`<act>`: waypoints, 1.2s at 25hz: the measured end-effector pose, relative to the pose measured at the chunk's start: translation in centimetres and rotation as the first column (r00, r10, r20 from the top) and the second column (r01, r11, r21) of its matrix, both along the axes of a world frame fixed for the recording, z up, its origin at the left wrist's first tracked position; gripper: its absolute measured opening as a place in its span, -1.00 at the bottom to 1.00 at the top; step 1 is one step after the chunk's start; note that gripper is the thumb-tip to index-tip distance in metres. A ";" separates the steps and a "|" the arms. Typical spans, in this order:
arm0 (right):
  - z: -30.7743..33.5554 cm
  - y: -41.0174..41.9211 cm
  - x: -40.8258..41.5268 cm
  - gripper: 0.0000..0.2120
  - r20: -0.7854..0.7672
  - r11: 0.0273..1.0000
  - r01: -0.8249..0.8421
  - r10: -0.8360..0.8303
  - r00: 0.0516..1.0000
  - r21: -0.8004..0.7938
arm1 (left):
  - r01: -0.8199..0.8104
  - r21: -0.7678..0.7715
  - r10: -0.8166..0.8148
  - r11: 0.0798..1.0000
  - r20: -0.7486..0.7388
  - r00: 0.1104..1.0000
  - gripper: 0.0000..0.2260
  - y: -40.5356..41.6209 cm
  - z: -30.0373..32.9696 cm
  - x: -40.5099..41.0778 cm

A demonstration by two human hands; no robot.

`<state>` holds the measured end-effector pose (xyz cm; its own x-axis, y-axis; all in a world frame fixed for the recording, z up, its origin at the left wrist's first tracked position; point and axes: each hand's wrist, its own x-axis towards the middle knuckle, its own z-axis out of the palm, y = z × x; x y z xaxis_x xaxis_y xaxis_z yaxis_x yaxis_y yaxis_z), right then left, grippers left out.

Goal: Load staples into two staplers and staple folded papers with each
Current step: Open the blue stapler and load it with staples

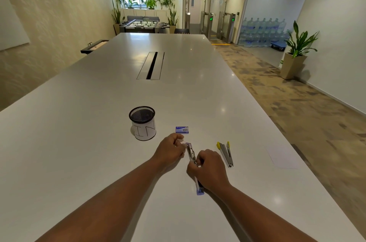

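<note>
Near the tabletop's (99, 142) right edge, your left hand (170, 150) and right hand (208, 168) clamp their fingers on the opened blue stapler (192, 159). The yellow stapler (225, 152) lies open just right.

The middle of the blue stapler (191, 155) is hidden under the right hand (208, 168), and its far tip is partly covered by the left hand (170, 151); whether any staples lie in its open channel is too small to tell. The print on the staple box (182, 130) is too blurred to read. The white paper (283, 157) barely shows against the surface (99, 123). Both forearms are cut off by the bottom edge.
</note>
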<state>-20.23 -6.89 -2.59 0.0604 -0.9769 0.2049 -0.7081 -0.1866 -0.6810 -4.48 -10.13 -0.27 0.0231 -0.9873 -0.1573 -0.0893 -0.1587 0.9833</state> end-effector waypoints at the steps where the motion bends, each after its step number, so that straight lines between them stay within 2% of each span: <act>1: 0.0 0.1 -0.2 -0.67 0.052 1.000 0.011 -0.011 0.999 -0.010 | -0.013 0.020 0.014 1.000 -0.059 0.998 -0.81 0.1 0.0 -0.1; 4: -0.2 0.4 -0.5 -0.69 0.143 0.999 0.011 -0.006 0.990 -0.038 | 0.003 0.055 0.004 0.999 -0.126 0.992 -0.82 0.3 0.4 -0.5; 8: -0.2 0.5 -0.4 -0.71 0.144 0.998 -0.049 0.053 0.988 -0.031 | 0.005 0.057 0.002 0.998 -0.132 0.991 -0.79 0.2 -0.1 0.0; 10: 0.1 0.7 -0.4 -0.75 0.158 0.997 -0.078 0.075 0.985 0.013 | -0.021 0.059 0.033 0.998 -0.217 0.976 -0.79 0.3 -0.2 0.1; 12: 0.4 0.9 -0.7 -0.87 0.252 0.983 -0.164 0.138 0.958 0.082 | -0.063 0.036 0.070 0.997 -0.214 0.974 -0.80 0.4 -0.4 0.0; 13: 0.5 0.9 -1.0 -0.92 0.336 0.972 -0.217 0.175 0.926 0.094 | -0.082 0.025 0.086 0.996 -0.213 0.973 -0.80 0.3 -0.6 -0.1; 15: 0.8 1.0 -1.5 -0.88 0.534 0.953 -0.293 0.207 0.820 0.081 | -0.131 0.020 0.132 0.991 -0.220 0.967 -0.81 0.1 -0.9 -0.1; 17: 1.1 0.9 -1.8 -0.82 0.715 0.963 -0.257 0.123 0.688 0.082 | -0.163 0.005 0.161 0.987 -0.193 0.968 -0.82 -0.2 -1.2 0.0; 19: 1.6 0.6 -2.1 -0.79 0.812 0.973 -0.202 0.024 0.583 0.117 | -0.166 -0.020 0.161 0.986 -0.157 0.974 -0.81 -0.2 -1.3 0.1; 21: 1.7 0.4 -2.4 -0.76 0.837 0.963 -0.215 -0.020 0.546 0.163 | -0.149 -0.042 0.143 0.988 -0.114 0.983 -0.81 -0.2 -1.6 0.0; 22: 1.6 0.3 -2.3 -0.76 0.831 0.957 -0.235 -0.012 0.556 0.171 | -0.136 -0.059 0.130 0.989 -0.098 0.987 -0.81 -0.2 -1.8 0.0; 23: 1.4 0.3 -2.2 -0.76 0.785 0.956 -0.240 0.019 0.619 0.166 | -0.126 -0.070 0.118 0.990 -0.101 0.988 -0.80 -0.2 -1.9 0.1; 24: 1.1 0.3 -1.9 -0.77 0.668 0.963 -0.229 0.078 0.740 0.141 | -0.121 -0.073 0.112 0.990 -0.122 0.986 -0.79 -0.1 -1.9 0.2; 25: 0.6 0.3 -1.6 -0.77 0.486 0.969 -0.217 0.134 0.864 0.119 | -0.118 -0.073 0.107 0.990 -0.148 0.983 -0.79 0.0 -1.9 0.2; 26: 0.5 0.4 -1.2 -0.75 0.295 0.972 -0.212 0.175 0.939 0.099 | -0.108 -0.073 0.095 0.991 -0.164 0.982 -0.81 0.1 -1.8 0.2; 27: 0.4 0.5 -0.9 -0.72 0.155 0.975 -0.208 0.194 0.969 0.077 | -0.095 -0.075 0.081 0.993 -0.167 0.983 -0.83 0.3 -1.7 0.2; 28: 0.4 0.5 -0.7 -0.68 0.080 0.976 -0.208 0.203 0.976 0.064 | -0.077 -0.079 0.064 0.994 -0.160 0.985 -0.84 0.6 -1.4 0.1; 30: 0.2 0.3 -0.5 -0.66 0.012 0.977 -0.211 0.211 0.977 0.027 | -0.056 -0.082 0.043 0.995 -0.148 0.988 -0.81 0.6 -1.5 0.2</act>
